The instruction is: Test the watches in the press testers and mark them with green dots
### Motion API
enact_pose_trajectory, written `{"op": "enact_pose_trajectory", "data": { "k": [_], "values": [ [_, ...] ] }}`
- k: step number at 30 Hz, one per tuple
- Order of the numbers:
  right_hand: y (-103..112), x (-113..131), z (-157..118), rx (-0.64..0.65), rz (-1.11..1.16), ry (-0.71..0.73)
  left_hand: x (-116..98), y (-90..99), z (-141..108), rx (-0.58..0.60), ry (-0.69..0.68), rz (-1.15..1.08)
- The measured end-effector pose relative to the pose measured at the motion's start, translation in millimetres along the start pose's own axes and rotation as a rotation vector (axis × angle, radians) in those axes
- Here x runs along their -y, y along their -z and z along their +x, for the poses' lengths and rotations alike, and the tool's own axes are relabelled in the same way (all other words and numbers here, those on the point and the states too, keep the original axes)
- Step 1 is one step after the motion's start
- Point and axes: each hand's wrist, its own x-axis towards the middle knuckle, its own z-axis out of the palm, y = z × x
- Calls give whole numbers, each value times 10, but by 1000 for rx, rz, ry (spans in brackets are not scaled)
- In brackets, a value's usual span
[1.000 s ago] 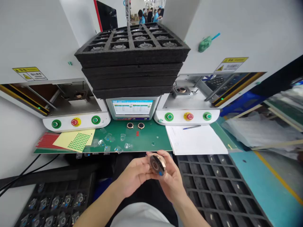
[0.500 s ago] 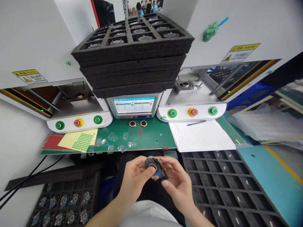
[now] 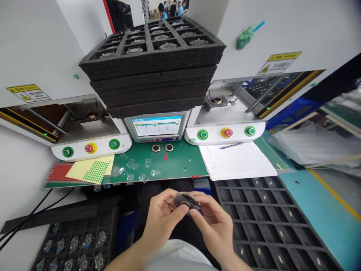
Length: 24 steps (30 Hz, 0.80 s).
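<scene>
Close in front of my body, both hands grip a round, dark watch case (image 3: 184,202) with clear film on it. My left hand (image 3: 165,214) has its thumb pressed on the near face and fingers behind the rim. The thumb and fingers of my right hand (image 3: 213,216) pinch the opposite edge. Parts of the case are hidden by my fingers. Beyond my hands, two round gold-rimmed watch cases (image 3: 162,148) sit side by side on the green bench mat (image 3: 172,169). Small pieces of clear film (image 3: 130,177) lie scattered on the mat's left half.
A black foam tray (image 3: 81,226) at lower left holds several film-covered round parts. Another foam tray (image 3: 262,218) lies at lower right. Stacked foam trays (image 3: 155,81) stand above a monitor (image 3: 156,128), between two white machines with buttons. Papers (image 3: 237,162) with a pen (image 3: 231,145) lie right.
My right thumb has moved up to the near edge of the watch case, beside my left thumb. The case is tilted flatter, and its blue spot no longer shows.
</scene>
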Motion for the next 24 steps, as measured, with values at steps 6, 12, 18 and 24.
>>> {"op": "enact_pose_trajectory", "data": {
  "k": [6, 12, 18, 24],
  "values": [
    [17, 2, 37, -25, -37, -25, 111, -32, -30, 35, 3, -154],
    [21, 18, 34, -42, -86, -13, 120, -9, -48, 55, 17, -175],
    [55, 15, 32, 8, -100, 47, 90, 47, -62, 53, 16, 43],
    [107, 6, 114, 86, -86, -106, 35, 49, -63, 107, 42, 356]
  ]
}}
